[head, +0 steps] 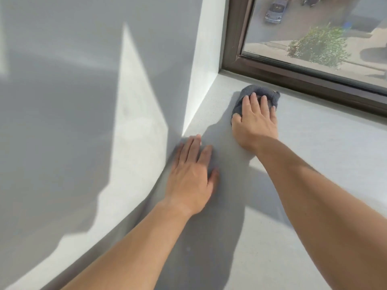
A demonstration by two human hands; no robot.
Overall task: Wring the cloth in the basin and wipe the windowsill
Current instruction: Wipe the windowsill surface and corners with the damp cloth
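The right hand (256,120) lies flat on the cloth (250,89), fingers spread and nearly straight. It is pressing down rather than clenching, and the thumb runs along the cloth's near-left edge. A flat palm probably suits wiping, since it spreads pressure over the bunched cloth and lets it slide. The cloth sits under and just beyond the fingertips, on the sill (314,155). It lies close to the frame (293,79) beyond it and near the sill's left corner.

Nearer the person and to the left of that grip, the left hand (192,176) rests on the bare sill with loose fingers, holding nothing. It sits by the edge where the wall (62,91) meets the sill, likely as a brace for the long reach.

By count there is one cloth, two hands, one sill and one window. Through the glass, one car (275,11) and one bush (318,45) show. No basin is in view, so the wringing looks done and the wiping is under way.
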